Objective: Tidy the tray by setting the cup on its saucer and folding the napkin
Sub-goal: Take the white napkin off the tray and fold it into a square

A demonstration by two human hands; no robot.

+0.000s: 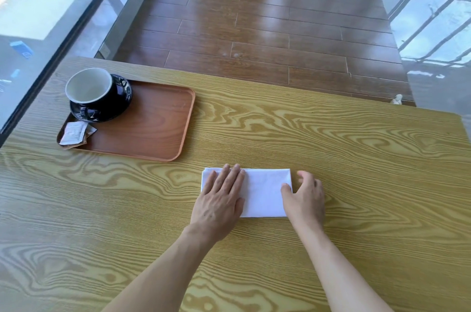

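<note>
Head view: cup (89,87) already sits on saucer (119,100) at far-left of tray (153,128); packets (75,133) at tray's near-left corner. Napkin (265,192) lies folded on table (356,159), right of and nearer than tray. Left hand (220,199) presses flat on it, fingers straight; right hand (305,194) pinches its right edge, fingers curled. Risk: layers could slip askew if the left hand lifts early.
</note>
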